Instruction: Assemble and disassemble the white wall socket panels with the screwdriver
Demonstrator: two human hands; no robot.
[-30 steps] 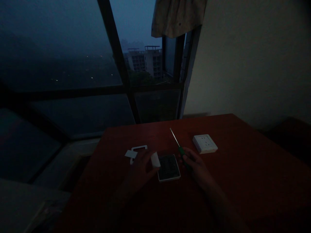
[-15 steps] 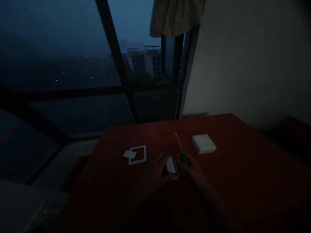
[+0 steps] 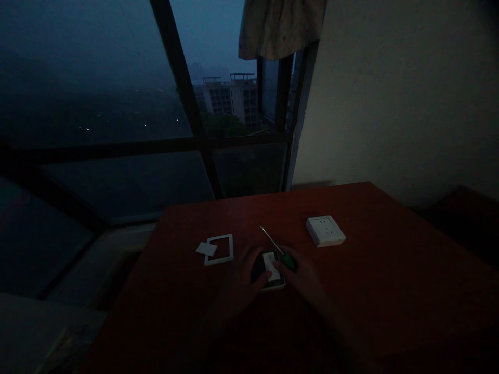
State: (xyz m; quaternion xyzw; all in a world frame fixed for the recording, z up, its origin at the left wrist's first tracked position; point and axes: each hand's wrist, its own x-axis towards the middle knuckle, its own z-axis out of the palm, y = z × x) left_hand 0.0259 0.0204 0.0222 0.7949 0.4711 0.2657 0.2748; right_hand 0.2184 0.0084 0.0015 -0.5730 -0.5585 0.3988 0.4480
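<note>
Between my hands on the table is a square wall box (image 3: 277, 286) with a pale rim and a dark inside. A white rectangular switch piece (image 3: 270, 261) shows in its middle. My left hand (image 3: 245, 280) is closed round the box's left side, its thumb at the lower end of the white piece. In my right hand (image 3: 306, 278) is a screwdriver (image 3: 289, 261) with a green handle, its shaft slanting up and left above the table. The right thumb touches the white piece. Dim light hides the finger details.
Left of my hands lies a white square frame (image 3: 231, 248), with a small white plate (image 3: 205, 249) across its left side. At the right stands a white socket box (image 3: 326, 231). The reddish table (image 3: 374, 259) meets a window and a wall behind.
My right hand has moved left onto the box, and the screwdriver now tilts further left. My left fingers have shifted left, uncovering more of the white piece.
</note>
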